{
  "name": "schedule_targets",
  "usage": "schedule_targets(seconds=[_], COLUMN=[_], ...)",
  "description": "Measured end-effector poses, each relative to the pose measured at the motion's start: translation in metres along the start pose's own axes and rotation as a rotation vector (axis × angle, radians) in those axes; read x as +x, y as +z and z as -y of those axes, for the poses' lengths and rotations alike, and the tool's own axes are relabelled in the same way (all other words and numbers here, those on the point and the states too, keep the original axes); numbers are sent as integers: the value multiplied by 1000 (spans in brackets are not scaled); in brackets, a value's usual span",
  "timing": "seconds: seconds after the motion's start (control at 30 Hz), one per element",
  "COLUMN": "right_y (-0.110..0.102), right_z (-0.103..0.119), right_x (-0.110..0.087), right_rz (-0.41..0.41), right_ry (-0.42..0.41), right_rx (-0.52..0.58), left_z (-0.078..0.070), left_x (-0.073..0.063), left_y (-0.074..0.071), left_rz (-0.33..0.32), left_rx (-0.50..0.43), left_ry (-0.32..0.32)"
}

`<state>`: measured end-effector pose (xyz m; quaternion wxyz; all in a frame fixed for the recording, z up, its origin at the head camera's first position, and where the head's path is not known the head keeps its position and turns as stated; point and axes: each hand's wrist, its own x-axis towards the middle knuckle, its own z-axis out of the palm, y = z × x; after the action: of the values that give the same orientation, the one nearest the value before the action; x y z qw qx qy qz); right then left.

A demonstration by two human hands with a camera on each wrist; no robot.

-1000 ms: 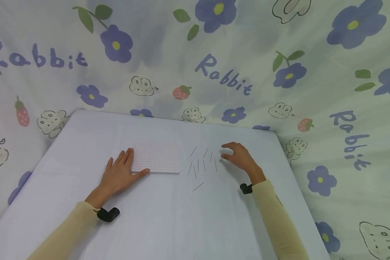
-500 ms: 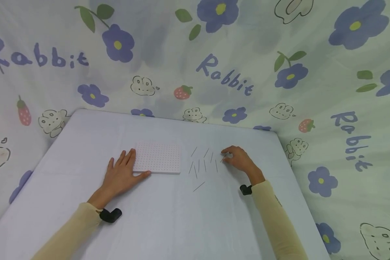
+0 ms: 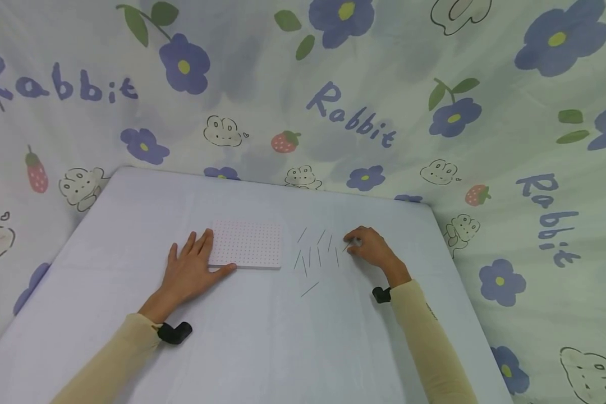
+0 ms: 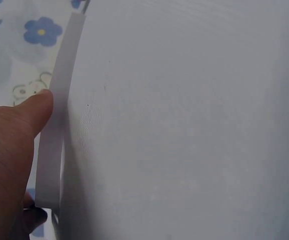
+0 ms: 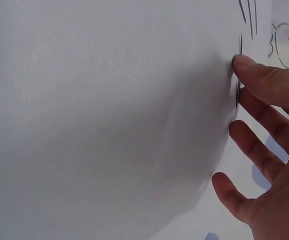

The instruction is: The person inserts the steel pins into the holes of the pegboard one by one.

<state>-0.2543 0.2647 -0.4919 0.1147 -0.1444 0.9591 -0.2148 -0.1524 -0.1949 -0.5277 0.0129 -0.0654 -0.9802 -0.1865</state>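
A white board (image 3: pixel 247 244) dotted with small holes lies on the table. My left hand (image 3: pixel 187 275) rests at its left side, fingers spread straight and thumb along the front edge. In the left wrist view the thumb (image 4: pixel 37 110) lies against the board's pale side (image 4: pixel 59 100). Farther right, my right hand (image 3: pixel 372 247) is low over the table with thumb and index finger bent to either side of a thin dark needle (image 3: pixel 345 247). The right wrist view has the thumb tip at this needle (image 5: pixel 241 45), with the other fingers apart and loosely curled.
Several more needles (image 3: pixel 319 256) lie scattered between the board and the right hand, one needle (image 3: pixel 310 289) nearer the front. A white cloth (image 3: pixel 283 336) covers the table. Behind it hangs a curtain (image 3: pixel 252 67) printed with flowers and rabbits.
The right hand has come down slightly, and its thumb and index finger have closed in around the needle. The left hand stays on the board; the view has shifted a little.
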Motion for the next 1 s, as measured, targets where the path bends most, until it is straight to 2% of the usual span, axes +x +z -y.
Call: schedule_targets(seconds=[0.43, 0.77, 1.0], right_y=[3, 7, 9], right_z=[-2, -9, -13], right_x=[2, 3, 3], right_rz=[-6, 0, 2], right_ry=[24, 62, 88], right_rx=[-25, 95, 93], left_z=[-3, -3, -4], left_x=[0, 1, 0], left_y=[0, 0, -1], left_rz=[5, 13, 7], left_rx=[7, 5, 5], left_ry=[-5, -7, -4])
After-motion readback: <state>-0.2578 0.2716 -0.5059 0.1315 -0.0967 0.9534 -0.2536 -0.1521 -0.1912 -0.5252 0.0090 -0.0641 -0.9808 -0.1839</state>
